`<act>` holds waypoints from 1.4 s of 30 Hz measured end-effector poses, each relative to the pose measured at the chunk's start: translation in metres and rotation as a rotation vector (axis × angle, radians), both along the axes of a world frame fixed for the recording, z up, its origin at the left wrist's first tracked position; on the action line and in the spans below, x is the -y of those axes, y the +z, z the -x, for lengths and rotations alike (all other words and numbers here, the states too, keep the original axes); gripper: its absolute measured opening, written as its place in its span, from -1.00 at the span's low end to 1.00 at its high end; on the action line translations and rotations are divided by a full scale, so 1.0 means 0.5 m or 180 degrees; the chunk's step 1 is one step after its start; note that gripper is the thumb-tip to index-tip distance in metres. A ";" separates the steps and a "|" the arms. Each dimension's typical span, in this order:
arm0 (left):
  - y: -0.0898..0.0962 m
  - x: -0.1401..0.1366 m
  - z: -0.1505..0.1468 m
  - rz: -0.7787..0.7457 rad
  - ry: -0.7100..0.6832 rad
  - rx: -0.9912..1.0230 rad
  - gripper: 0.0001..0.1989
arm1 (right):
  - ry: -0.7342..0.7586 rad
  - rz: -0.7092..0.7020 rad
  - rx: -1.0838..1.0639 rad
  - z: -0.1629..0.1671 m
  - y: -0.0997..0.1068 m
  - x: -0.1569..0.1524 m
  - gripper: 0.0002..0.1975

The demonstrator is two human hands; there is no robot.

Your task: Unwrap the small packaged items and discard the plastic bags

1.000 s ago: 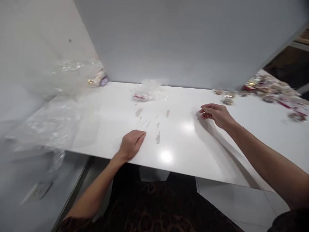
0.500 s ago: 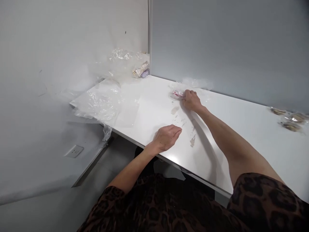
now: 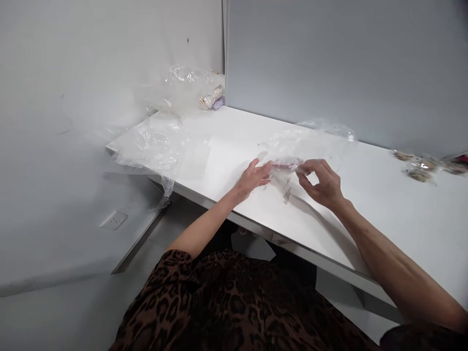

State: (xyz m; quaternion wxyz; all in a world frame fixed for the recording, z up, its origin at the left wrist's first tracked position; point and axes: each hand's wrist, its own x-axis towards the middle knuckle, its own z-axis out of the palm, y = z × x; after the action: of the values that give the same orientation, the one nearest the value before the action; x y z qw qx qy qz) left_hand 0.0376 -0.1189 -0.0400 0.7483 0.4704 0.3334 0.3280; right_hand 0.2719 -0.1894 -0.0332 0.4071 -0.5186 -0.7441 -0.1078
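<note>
A clear plastic bag [image 3: 310, 141] lies over the white table [image 3: 234, 139] in front of me, crinkled and slightly blurred. Along its near side shows a pinkish-red strip [image 3: 286, 165]; what this is cannot be made out. My right hand [image 3: 321, 183] pinches the bag's near right part between thumb and fingers. At the other end of the strip is my left hand [image 3: 253, 181], its fingers spread and the tips at the plastic's edge. Whether those tips grip the plastic is unclear.
Crumpled clear plastic [image 3: 153, 151] covers the table's left end and hangs over the edge. Wrapped gold and purple items [image 3: 214, 99] sit in the far corner. Several small clear packets [image 3: 420, 168] lie at the right, near the grey partition [image 3: 340, 63].
My right hand has drawn the bag nearer and to the right, spreading more plastic into view. My left hand has moved up to the bag and its fingers have opened.
</note>
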 end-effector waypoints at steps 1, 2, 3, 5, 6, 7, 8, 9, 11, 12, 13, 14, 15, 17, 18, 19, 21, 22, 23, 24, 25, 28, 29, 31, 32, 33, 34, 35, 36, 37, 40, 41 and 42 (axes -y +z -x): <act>0.006 -0.003 -0.015 0.0231 -0.0059 0.0104 -0.08 | 0.0087 -0.0074 -0.0004 0.003 0.001 0.016 -0.91; 0.010 -0.006 -0.032 0.0419 -0.0144 0.0180 -0.12 | 0.0181 -0.0113 -0.0023 0.004 0.000 0.029 -0.89; 0.011 -0.009 -0.050 0.0582 -0.0242 0.0244 -0.21 | 0.0263 -0.0118 -0.0077 0.005 0.000 0.038 -0.88; 0.008 -0.016 -0.085 0.0840 -0.0361 0.0389 -0.46 | 0.0361 -0.0064 -0.0385 0.003 0.000 0.049 -0.85; 0.005 -0.019 -0.099 0.0911 -0.0333 0.0488 -0.59 | 0.0361 -0.0038 -0.0696 0.001 0.001 0.051 -0.84; 0.002 -0.022 -0.109 0.0933 -0.0243 0.0606 -0.69 | 0.0335 -0.0036 -0.1113 -0.003 0.003 0.051 -0.83; 0.000 -0.024 -0.116 0.0919 -0.0114 0.0725 -0.72 | 0.0290 -0.0069 -0.1612 -0.008 0.004 0.050 -0.84; -0.002 -0.027 -0.120 0.0891 0.0014 0.0822 -0.70 | 0.0231 -0.0142 -0.2141 -0.015 0.006 0.046 -0.85; -0.002 -0.032 -0.120 0.0795 0.0146 0.0910 -0.61 | 0.0044 -0.0348 -0.3057 -0.036 0.011 0.037 -0.86; -0.001 -0.035 -0.119 0.0721 0.0156 0.0905 -0.58 | -0.0093 -0.0471 -0.3392 -0.051 0.013 0.033 -0.85; 0.001 -0.038 -0.119 0.0634 0.0146 0.0874 -0.58 | -0.0249 -0.0575 -0.3655 -0.069 0.015 0.029 -0.85; 0.002 -0.041 -0.119 0.0525 0.0134 0.0822 -0.60 | -0.0391 -0.0603 -0.3851 -0.089 0.017 0.027 -0.85; 0.002 -0.043 -0.120 0.0384 0.0146 0.0745 -0.63 | -0.0511 -0.0541 -0.4015 -0.110 0.019 0.026 -0.85; 0.000 -0.045 -0.125 0.0019 0.0210 0.0513 -0.70 | -0.0765 -0.0236 -0.4404 -0.151 0.021 0.029 -0.83; -0.003 -0.045 -0.128 -0.0190 0.0232 0.0388 -0.73 | -0.0874 0.0028 -0.4578 -0.168 0.022 0.033 -0.75; -0.007 -0.044 -0.130 -0.0401 0.0234 0.0278 -0.75 | -0.0983 0.0328 -0.4682 -0.180 0.023 0.036 -0.62; -0.015 -0.041 -0.130 -0.0763 0.0146 0.0151 -0.77 | -0.1188 0.0826 -0.4554 -0.187 0.021 0.042 -0.34; -0.018 -0.038 -0.127 -0.0933 0.0066 0.0122 -0.78 | -0.1242 0.0989 -0.4261 -0.182 0.019 0.044 -0.26; -0.020 -0.035 -0.122 -0.1122 -0.0037 0.0090 -0.78 | -0.1268 0.1079 -0.3823 -0.173 0.016 0.044 -0.24; -0.021 -0.032 -0.116 -0.1340 -0.0156 0.0044 -0.78 | -0.1294 0.1106 -0.3307 -0.161 0.010 0.042 -0.25; -0.022 -0.029 -0.109 -0.1582 -0.0288 -0.0024 -0.78 | -0.1293 0.1123 -0.2761 -0.148 0.004 0.039 -0.28; -0.017 -0.019 -0.088 -0.2164 -0.0640 -0.0278 -0.77 | -0.1195 0.1423 -0.1319 -0.120 -0.018 0.024 -0.35; -0.015 -0.016 -0.082 -0.2198 -0.0740 -0.0328 -0.76 | -0.1151 0.1629 -0.1002 -0.118 -0.024 0.020 -0.45; -0.013 -0.009 -0.076 -0.2130 -0.0868 -0.0386 -0.75 | -0.1151 0.2030 -0.0673 -0.125 -0.029 0.014 -0.72; -0.012 -0.007 -0.075 -0.2115 -0.0874 -0.0418 -0.73 | -0.1229 0.2174 -0.0614 -0.132 -0.029 0.014 -0.81; -0.013 -0.005 -0.076 -0.2156 -0.0846 -0.0479 -0.71 | -0.1359 0.2261 -0.0606 -0.142 -0.026 0.016 -0.86; -0.015 -0.004 -0.078 -0.2254 -0.0772 -0.0579 -0.68 | -0.1537 0.2281 -0.0630 -0.152 -0.021 0.019 -0.87; -0.017 -0.003 -0.080 -0.2374 -0.0672 -0.0720 -0.64 | -0.1740 0.2253 -0.0658 -0.161 -0.015 0.023 -0.87; -0.020 -0.003 -0.083 -0.2472 -0.0560 -0.0894 -0.59 | -0.1929 0.2193 -0.0662 -0.168 -0.009 0.028 -0.87; -0.024 -0.003 -0.085 -0.2533 -0.0459 -0.1077 -0.54 | -0.2061 0.2130 -0.0687 -0.172 -0.002 0.034 -0.86; -0.034 -0.003 -0.091 -0.2597 -0.0298 -0.1388 -0.52 | -0.1774 0.2133 -0.1302 -0.163 0.017 0.048 -0.79; -0.037 -0.002 -0.093 -0.2609 -0.0269 -0.1350 -0.59 | -0.1405 0.2296 -0.1616 -0.153 0.022 0.052 -0.72; -0.038 -0.001 -0.096 -0.2619 -0.0205 -0.1266 -0.67 | -0.0958 0.2531 -0.1892 -0.141 0.026 0.055 -0.63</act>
State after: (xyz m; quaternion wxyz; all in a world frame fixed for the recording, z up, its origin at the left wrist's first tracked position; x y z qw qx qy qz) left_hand 0.0855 -0.1186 -0.0591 0.4306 0.7924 0.2977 0.3131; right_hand 0.3421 -0.2167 -0.0202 0.3524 -0.7427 -0.4970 0.2779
